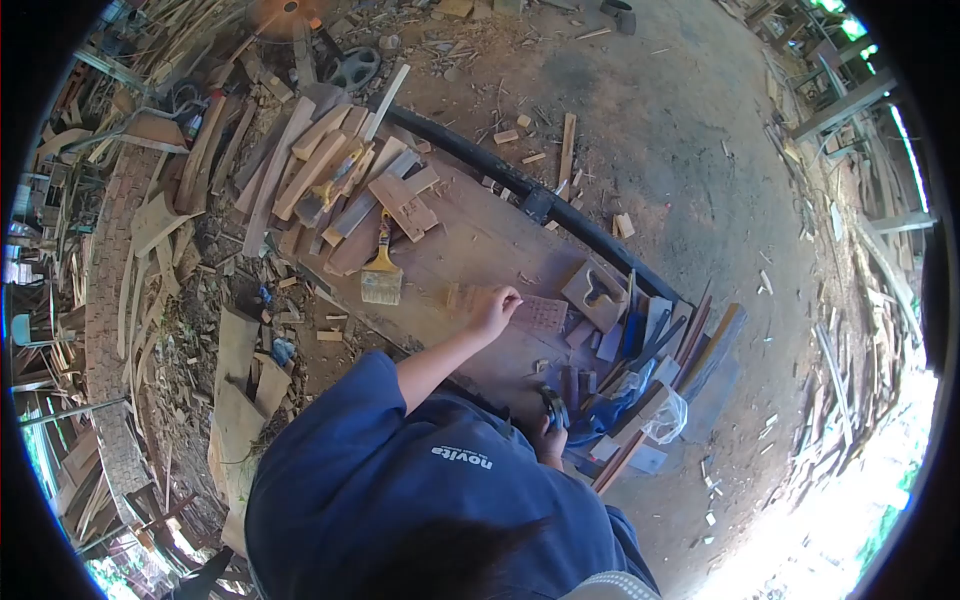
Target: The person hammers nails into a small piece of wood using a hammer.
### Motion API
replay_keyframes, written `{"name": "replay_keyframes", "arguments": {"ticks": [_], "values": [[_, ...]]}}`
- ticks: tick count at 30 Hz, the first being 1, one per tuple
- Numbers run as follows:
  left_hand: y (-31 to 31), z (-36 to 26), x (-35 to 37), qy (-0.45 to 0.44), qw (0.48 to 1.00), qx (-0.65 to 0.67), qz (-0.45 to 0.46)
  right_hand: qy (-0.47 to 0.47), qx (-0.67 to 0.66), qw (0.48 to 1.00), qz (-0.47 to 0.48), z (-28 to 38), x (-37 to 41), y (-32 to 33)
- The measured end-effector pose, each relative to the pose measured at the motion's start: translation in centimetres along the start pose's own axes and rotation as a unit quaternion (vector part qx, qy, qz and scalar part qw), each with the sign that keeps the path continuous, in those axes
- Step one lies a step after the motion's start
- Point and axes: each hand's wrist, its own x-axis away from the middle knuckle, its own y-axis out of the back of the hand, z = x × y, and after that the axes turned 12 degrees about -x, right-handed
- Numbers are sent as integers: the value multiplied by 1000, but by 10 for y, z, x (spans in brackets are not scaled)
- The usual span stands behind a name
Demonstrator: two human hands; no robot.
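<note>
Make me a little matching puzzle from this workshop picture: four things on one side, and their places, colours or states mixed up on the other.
Things:
1. Brush
2. Left hand
3. Right hand
4. Shirt

Places, colours, states:
A. Dark blue, with white lettering
B. Holding a black object
C. Lying on the work surface, beside a pile of wood
D. At a reddish-brown patterned piece

Right pairs: 1-C, 2-D, 3-B, 4-A.
</note>
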Motion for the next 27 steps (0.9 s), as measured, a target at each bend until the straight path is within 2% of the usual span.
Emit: {"name": "replay_keyframes", "arguments": {"ticks": [2, 4, 9, 11, 12, 14, 15, 17, 18, 20, 25, 27], "values": [[8, 9, 5, 15, 1000, 10, -1, 6, 5, 1000, -6, -3, -1, -2], [17, 9, 9, -43, 994, -87, -41, -6, 27, 1000, -2, -7, 1, -3], [25, 15, 7, -63, 995, -78, 3, -62, 70, 994, 60, -12, 5, 1], [24, 17, 7, -72, 995, -72, 11, -22, 55, 998, 30, -5, 3, 0], [24, 18, 7, -70, 995, -73, 9, -52, 47, 997, 28, 2, 2, 0], [21, 21, 8, -52, 996, -73, 2, 5, 42, 999, -8, 9, 2, -1], [20, 23, 9, -51, 996, -71, 15, -8, 44, 999, -11, 9, 3, 0], [16, 29, 9, -53, 992, -112, -33, -87, 47, 995, 21, 9, 2, 0], [16, 32, 8, -39, 992, -117, -30, -96, 47, 994, 16, 9, 4, -3], [15, 35, 7, -37, 992, -119, -30, -104, 27, 993, -55, 10, 5, -7], [11, 34, 9, -35, 988, -135, -65, -125, -28, 989, -80, 8, 0, -8], [6, 38, 5, 8, 993, -105, -49, -137, -49, 986, -80, 9, -2, -5]]}}
